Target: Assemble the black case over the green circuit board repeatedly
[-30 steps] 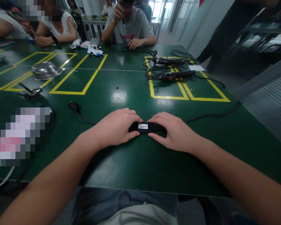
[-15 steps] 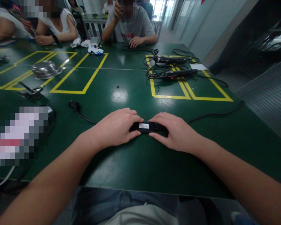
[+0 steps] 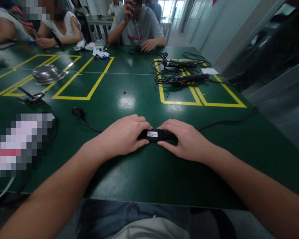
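A small black box (image 3: 152, 134) with a white label lies on the green table (image 3: 129, 179), pinched at both ends. My left hand (image 3: 131, 132) grips its left end between thumb and fingers. On the right end, my right hand (image 3: 180, 137) is closed the same way. A black cable (image 3: 91, 126) runs from under my left hand to a black plug (image 3: 77, 113). Another black cable (image 3: 226, 121) leads away behind my right hand toward the table's right edge.
Black corded tools (image 3: 189, 78) lie on yellow tape at the back right. A metal bowl (image 3: 48, 73) and a dark metal part (image 3: 32, 96) are at the left, behind a blurred-out object (image 3: 20, 142). People sit across the table; white-blue gloves (image 3: 101, 53) lie near them.
My hands and the black box keep the same pose, while the whole view has shifted very slightly. Across the table, a person's hands have moved a little and a thin white strand shows.
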Available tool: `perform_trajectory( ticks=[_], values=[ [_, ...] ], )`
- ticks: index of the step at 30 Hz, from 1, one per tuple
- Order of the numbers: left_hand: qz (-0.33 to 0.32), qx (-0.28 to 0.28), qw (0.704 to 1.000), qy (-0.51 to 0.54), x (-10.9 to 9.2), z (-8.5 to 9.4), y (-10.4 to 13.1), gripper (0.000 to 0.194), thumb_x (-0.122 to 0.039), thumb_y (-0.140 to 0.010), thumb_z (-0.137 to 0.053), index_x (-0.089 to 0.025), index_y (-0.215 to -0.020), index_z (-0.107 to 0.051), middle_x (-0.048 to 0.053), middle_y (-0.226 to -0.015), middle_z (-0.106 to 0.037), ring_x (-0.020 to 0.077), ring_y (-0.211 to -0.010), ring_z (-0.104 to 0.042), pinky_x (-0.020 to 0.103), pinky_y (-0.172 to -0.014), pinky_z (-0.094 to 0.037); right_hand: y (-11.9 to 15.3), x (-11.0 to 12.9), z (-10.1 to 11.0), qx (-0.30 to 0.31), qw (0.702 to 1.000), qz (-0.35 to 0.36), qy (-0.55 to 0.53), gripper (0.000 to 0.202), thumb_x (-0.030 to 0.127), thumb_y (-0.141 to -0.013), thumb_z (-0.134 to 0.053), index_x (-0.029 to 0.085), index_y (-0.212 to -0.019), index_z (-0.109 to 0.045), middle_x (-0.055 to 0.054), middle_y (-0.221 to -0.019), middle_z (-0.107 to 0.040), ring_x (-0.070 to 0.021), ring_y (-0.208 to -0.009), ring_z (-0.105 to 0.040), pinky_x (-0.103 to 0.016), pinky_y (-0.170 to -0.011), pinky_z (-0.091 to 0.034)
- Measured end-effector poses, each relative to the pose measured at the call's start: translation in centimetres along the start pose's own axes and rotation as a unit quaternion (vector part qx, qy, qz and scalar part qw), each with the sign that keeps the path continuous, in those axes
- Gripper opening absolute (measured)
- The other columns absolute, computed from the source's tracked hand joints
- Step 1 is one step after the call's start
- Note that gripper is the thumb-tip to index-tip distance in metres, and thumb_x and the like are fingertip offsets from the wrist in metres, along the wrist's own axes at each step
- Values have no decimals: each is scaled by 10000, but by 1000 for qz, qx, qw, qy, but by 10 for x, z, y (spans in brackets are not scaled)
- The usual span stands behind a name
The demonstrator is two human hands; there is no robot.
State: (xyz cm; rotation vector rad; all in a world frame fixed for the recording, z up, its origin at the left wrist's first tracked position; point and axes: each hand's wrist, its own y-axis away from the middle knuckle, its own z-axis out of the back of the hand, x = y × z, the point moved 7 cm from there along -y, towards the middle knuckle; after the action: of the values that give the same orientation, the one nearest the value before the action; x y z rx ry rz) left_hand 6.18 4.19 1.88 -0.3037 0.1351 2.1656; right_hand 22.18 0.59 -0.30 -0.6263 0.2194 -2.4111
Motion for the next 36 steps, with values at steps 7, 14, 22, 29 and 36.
perform_trajectory(
  ticks=[7,14,22,29,36],
  values=[
    [-8,-2,1000,10,1,-2,0,292,-273,-983,-793,-179,-1259,-773,85,-1106,-774,251,-991,-724,374,-888,-564,0,0,0,4,1000,4,6,225,305,-981,-764,206,-1176,-706,-116,-1112,-787,-300,-999,-743,-448,-881,-610],
    [3,-1,1000,26,3,-3,0,268,-273,-982,-791,-186,-1232,-751,83,-1140,-761,260,-1036,-711,375,-904,-554,1,-2,-3,2,1000,-3,9,223,302,-978,-767,210,-1162,-682,-109,-1089,-781,-291,-978,-732,-432,-847,-595],
    [8,-4,1000,28,2,-3,0,286,-267,-977,-789,-196,-1250,-740,79,-1148,-753,258,-1036,-706,373,-912,-552,1,-2,-2,-3,1000,-2,6,233,307,-967,-774,222,-1168,-692,-109,-1105,-787,-303,-988,-736,-445,-850,-596],
    [17,0,999,34,2,-2,0,295,-269,-977,-786,-195,-1259,-743,81,-1143,-757,261,-1035,-710,377,-911,-555,0,-2,-2,0,1000,2,8,231,311,-984,-747,203,-1181,-694,-120,-1102,-791,-306,-974,-735,-461,-854,-599],
    [14,1,1000,24,1,-3,0,278,-276,-987,-767,-188,-1249,-744,86,-1136,-757,263,-1026,-710,383,-899,-560,0,-2,-3,-1,1000,1,13,225,316,-988,-748,215,-1180,-688,-115,-1105,-791,-305,-981,-730,-457,-854,-592]
  ],
)
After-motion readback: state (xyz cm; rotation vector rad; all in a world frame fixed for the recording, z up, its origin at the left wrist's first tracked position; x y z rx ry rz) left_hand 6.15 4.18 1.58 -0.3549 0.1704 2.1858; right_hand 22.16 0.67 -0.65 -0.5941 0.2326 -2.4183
